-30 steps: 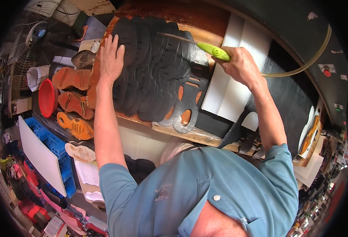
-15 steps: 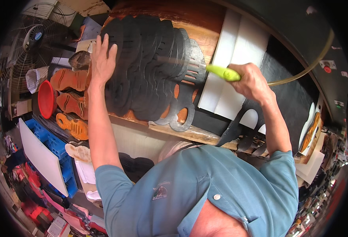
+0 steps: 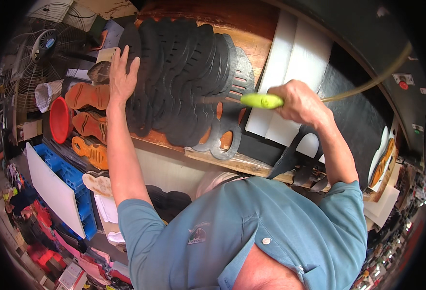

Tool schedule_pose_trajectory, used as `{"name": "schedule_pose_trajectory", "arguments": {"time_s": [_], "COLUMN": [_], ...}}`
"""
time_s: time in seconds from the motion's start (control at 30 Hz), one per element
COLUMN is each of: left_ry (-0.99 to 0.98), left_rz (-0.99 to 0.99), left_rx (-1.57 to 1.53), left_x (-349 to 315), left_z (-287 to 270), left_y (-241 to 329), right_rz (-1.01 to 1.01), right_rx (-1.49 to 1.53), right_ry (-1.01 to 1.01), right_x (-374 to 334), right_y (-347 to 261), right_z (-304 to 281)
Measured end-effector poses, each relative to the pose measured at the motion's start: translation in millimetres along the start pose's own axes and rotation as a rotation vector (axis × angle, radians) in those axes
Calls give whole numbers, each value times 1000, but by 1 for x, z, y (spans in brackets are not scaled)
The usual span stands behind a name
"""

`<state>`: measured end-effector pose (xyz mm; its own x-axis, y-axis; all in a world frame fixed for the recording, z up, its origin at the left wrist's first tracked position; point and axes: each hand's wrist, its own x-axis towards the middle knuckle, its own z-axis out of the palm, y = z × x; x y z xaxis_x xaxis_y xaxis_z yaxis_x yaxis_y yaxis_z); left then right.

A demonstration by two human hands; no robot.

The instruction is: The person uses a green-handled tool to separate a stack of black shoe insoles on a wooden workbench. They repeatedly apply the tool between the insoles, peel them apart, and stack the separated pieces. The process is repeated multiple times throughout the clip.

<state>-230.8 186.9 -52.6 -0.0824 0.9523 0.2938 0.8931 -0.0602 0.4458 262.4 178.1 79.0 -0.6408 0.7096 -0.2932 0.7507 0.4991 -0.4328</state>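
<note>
A broad row of overlapping black flat cut pieces [image 3: 174, 82], shaped like shoe soles with slots, covers the wooden bench. My left hand [image 3: 122, 79] lies at the row's left end with its fingers stretched out, touching the edge pieces. My right hand [image 3: 297, 101] is closed round a yellow-green air blow gun [image 3: 262, 100], above the right end of the row. A clear yellowish hose [image 3: 367, 87] runs from behind that hand to the upper right. The gun's thin nozzle points left and is blurred. At the right end, grey pieces [image 3: 225, 145] show rounded openings.
White sheets [image 3: 280, 72] lie right of the row on a black surface [image 3: 353, 92]. At the left are orange-brown sole-shaped pieces [image 3: 88, 96], a red bowl [image 3: 60, 120], a blue crate [image 3: 68, 169] with a white board [image 3: 53, 188] against it, and a fan [image 3: 46, 43].
My right hand has moved the blow gun slightly left and down, and the gun now lies more level. My left hand has shifted a little left, fingers still stretched.
</note>
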Motion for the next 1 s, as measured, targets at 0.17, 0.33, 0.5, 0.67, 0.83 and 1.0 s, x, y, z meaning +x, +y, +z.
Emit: {"name": "schedule_pose_trajectory", "arguments": {"time_s": [0.17,0.33,0.5,0.67,0.83,1.0], "left_ry": [26,24,13,6,13,10], "left_rz": [15,-5,-12,-20,-6,-8], "left_rx": [-42,-54,32,22,18,4], "left_x": [0,1,1,0,0,0], "left_z": [-1,-2,0,0,0,1], "left_y": [1,2,2,1,2,1], "right_rz": [166,170,46,84,194,193], "right_rx": [-9,90,66,66,51,76], "right_ry": [186,204,50,-38,55,24], "right_x": [-8,-26,-47,-60,-72,-87], "right_y": [10,24,33,41,40,29], "right_z": [-5,-9,-10,-9,-7,-10]}}
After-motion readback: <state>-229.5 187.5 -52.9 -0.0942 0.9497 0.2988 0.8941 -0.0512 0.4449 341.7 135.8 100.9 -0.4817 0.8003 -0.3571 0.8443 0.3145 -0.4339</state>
